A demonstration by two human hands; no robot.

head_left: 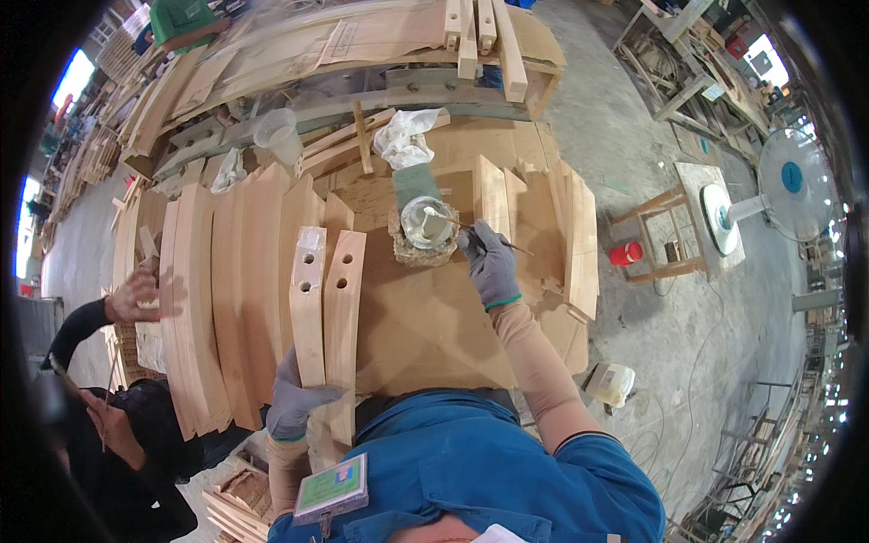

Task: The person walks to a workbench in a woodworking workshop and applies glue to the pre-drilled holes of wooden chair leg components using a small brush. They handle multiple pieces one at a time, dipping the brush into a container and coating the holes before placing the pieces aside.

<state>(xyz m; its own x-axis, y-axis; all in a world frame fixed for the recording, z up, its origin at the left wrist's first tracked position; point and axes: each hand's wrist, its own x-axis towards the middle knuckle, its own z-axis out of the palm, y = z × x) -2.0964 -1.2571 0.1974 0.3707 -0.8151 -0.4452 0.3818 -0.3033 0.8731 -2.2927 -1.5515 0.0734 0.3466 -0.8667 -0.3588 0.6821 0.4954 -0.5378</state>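
Observation:
My left hand [303, 398], in a grey glove, is closed round the lower part of a pale wooden piece [310, 339]. Two round holes and a wet-looking white smear show at its far end. A second holed wooden piece [343, 317] lies close along its right side. In my right hand [491, 270], also gloved, is a thin stick [463, 224], pinched between the fingers. The stick's left end reaches into a round pot of white paste [426, 223], probably glue. This pot sits on a crusted block [425, 259] on the cardboard-covered table [434, 335].
Long wooden boards [231, 299] stand in a row at left; more pieces [579, 240] line the right edge. A co-worker's hand [134, 294] touches the left boards. White rags [405, 136] and a plastic cup [278, 133] lie beyond. A fan [787, 184] stands at right.

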